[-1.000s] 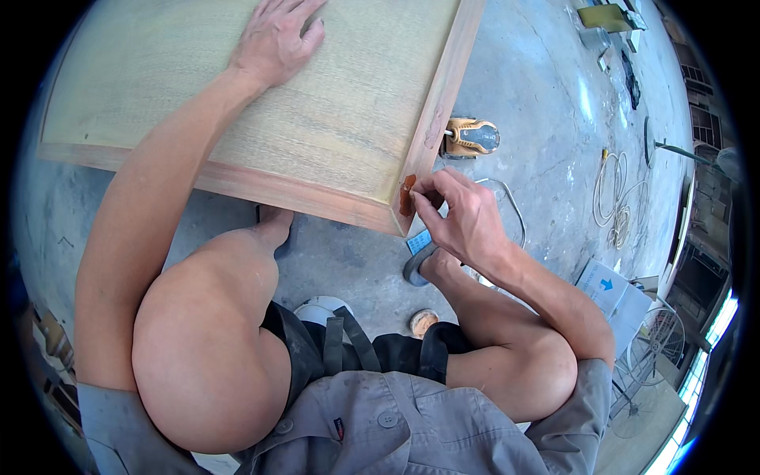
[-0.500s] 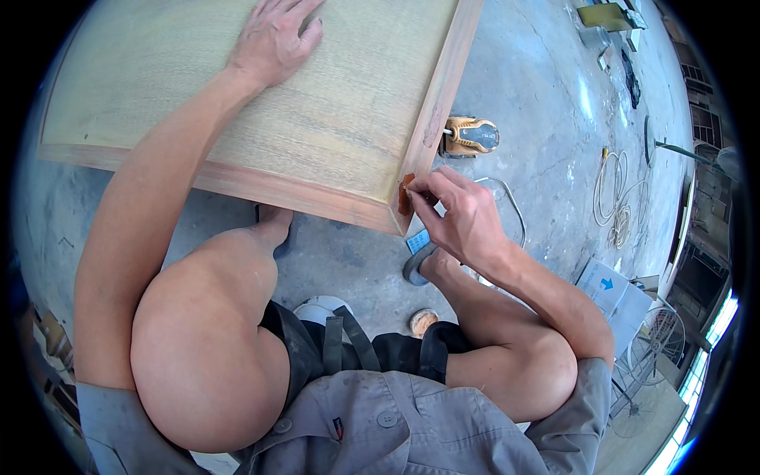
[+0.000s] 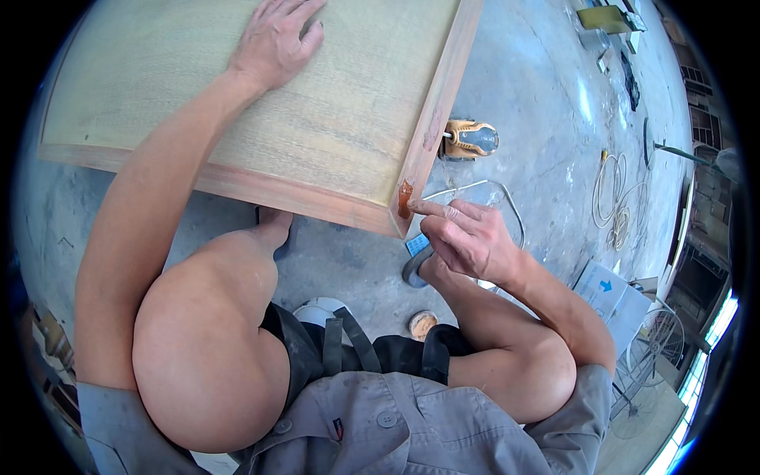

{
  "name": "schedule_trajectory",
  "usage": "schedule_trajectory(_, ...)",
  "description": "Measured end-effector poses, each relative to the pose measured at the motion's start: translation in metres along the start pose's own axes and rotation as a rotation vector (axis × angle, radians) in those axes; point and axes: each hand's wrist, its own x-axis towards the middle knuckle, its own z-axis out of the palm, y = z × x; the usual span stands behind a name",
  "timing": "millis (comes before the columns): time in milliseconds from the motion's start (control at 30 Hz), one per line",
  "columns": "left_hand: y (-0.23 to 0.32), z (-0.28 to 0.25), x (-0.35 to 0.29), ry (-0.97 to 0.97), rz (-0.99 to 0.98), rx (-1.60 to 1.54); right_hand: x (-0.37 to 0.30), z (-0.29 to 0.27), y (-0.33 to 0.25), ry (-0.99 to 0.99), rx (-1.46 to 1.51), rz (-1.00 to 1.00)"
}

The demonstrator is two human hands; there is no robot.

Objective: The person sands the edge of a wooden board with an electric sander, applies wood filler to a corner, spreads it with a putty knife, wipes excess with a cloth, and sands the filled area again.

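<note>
A wooden panel (image 3: 340, 103) with a raised, pinkish wood border lies before me. On its far left area my left hand (image 3: 277, 39) rests flat, its fingertips cut off by the top of the picture. Wet-looking reddish-brown paste (image 3: 405, 198) coats part of the right border near the close corner. My right hand (image 3: 471, 237) is beside that corner, index finger stretched out with its tip at the paste's right edge. Its other fingers are curled, and no tool shows in them. Between my legs on the floor is a small round tub (image 3: 423, 324) of tan paste.
A yellow and black power sander (image 3: 471, 138) sits on the concrete floor right of the panel, with a pale cord (image 3: 507, 194) nearby. Farther right lie a coiled hose (image 3: 617, 198), a cardboard box (image 3: 606, 289) and a fan (image 3: 657, 340). A white bucket (image 3: 317, 307) stands under me.
My right hand has gone from pinched fingers on the paste to a pointing index finger, drawn slightly down and right. More of the paste shows. My left hand stays nearly still.
</note>
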Motion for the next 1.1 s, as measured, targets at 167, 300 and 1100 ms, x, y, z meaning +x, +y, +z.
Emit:
schedule_trajectory(167,0.001,0.001,0.000,0.000,-0.001,0.007,0.008,0.003,0.002,-0.024,-0.027,-0.015)
schedule_trajectory(300,-0.004,0.002,0.000,-0.013,0.005,0.013,0.016,0.009,0.001,-0.033,-0.051,0.009)
schedule_trajectory(1100,-0.070,0.006,-0.006,-0.262,0.147,0.102,-0.391,0.230,-0.195,0.655,0.106,1.935)
